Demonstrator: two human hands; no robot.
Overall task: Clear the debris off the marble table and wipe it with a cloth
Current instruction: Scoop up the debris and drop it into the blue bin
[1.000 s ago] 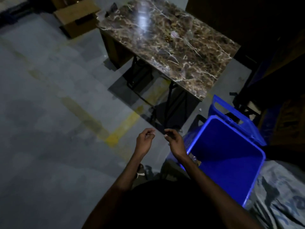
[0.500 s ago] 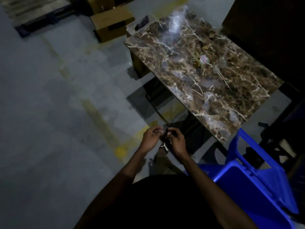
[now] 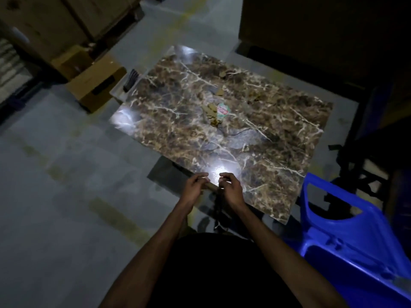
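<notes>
While I watch through the head camera, the marble table (image 3: 178,121) fills the middle of the view, its brown veined top glaring where light strikes the near edge. Both of my hands hang over that near edge, close together but apart. My left hand (image 3: 195,187) has its fingers loosely curled, thumb toward the fingertips, and I see nothing in them. My right hand (image 3: 231,188) is curled the same way, fingertips drawn toward the thumb; a dark thin thing seems to hang below it, but the picture is too dim for me to tell whether the fingers pinch it.

Debris lies near the table's centre: a cluster of dry brown scraps (image 3: 211,114) touching a small pale wrapper with red print (image 3: 223,110). More brown bits (image 3: 220,92) sit beyond these toward the far edge. I cannot make out a cloth.

Just beside the table's right corner stands a blue plastic bin (image 3: 347,236). Beyond the table's far left corner sits a cardboard box (image 3: 93,85) on the grey floor (image 3: 66,196).
</notes>
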